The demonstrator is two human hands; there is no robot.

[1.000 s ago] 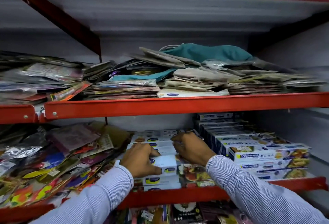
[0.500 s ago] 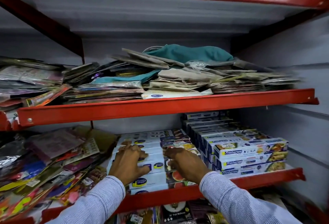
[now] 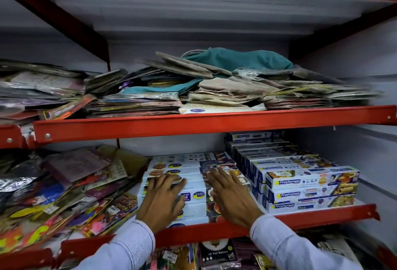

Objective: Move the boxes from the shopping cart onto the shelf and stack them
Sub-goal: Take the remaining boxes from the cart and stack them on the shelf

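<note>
This is a shop's stock aisle. Red metal shelves point(image 3: 214, 122) hold goods for sale: identical foil-wrap boxes point(image 3: 309, 186) stacked at 4 o'clock, bright packets with price stickers point(image 3: 64, 196) heaped at 8 o'clock, and flat packaged goods point(image 3: 225, 89) piled at 12 o'clock.

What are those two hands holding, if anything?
Nothing is gripped. The left hand and right hand lie flat, fingers spread, on top of the white boxes.
</note>
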